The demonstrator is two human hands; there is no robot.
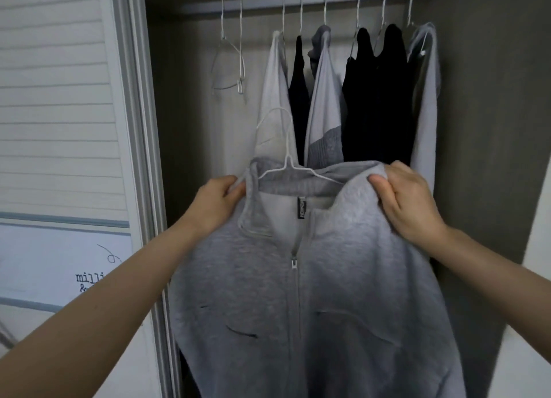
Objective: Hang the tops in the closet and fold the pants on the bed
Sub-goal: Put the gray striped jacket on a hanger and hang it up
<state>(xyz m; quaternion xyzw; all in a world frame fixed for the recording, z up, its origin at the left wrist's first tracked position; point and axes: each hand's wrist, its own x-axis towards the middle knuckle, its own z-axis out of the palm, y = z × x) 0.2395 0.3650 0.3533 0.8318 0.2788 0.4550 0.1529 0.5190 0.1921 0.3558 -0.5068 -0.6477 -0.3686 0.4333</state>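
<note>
A grey zip-up hoodie (pixel 343 278) hangs in front of me, zip partly closed. A white wire hanger (pixel 284 162) sits inside its neck, hook pointing up and free of the rail. My left hand (pixel 216 201) grips the hoodie's left collar edge. My right hand (pixel 408 201) grips the fabric at the right shoulder. Behind it runs the closet rail (pixel 307 1), well above the hanger's hook. No pants or bed are in view.
Several tops hang on the rail: light grey (pixel 275 99), dark (pixel 378 99) and grey (pixel 323 99). Two bare wire hangers (pixel 229 61) hang at the rail's left. A white louvred closet door (pixel 59 99) stands at left, a dark wall (pixel 483 129) at right.
</note>
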